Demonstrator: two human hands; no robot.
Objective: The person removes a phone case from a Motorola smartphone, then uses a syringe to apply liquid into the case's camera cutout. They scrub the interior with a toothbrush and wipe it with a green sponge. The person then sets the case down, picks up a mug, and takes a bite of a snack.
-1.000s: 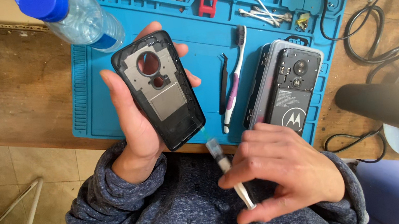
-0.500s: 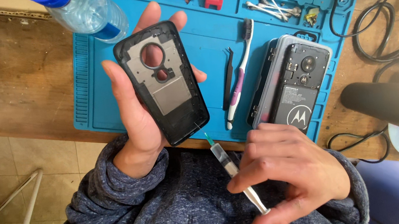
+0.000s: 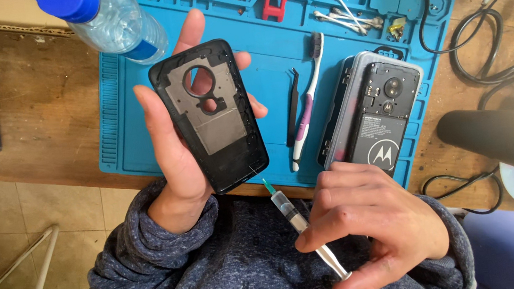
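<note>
The left hand (image 3: 173,141) grips a black phone back cover (image 3: 210,114) by its long edges, above the blue mat (image 3: 134,145). The right hand (image 3: 370,228) pinches a syringe (image 3: 298,220), needle tip touching the cover's lower corner, just off the mat's near edge.

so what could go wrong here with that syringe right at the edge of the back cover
1. The syringe tip sits at the bottom corner of the black back cover; too hard a squeeze could put fluid past the edge.
2. The left hand holds the cover in the air by its sides, so a push from the needle might tilt it.
3. The opened phone lies close by the right hand and could get dripped on.
</note>
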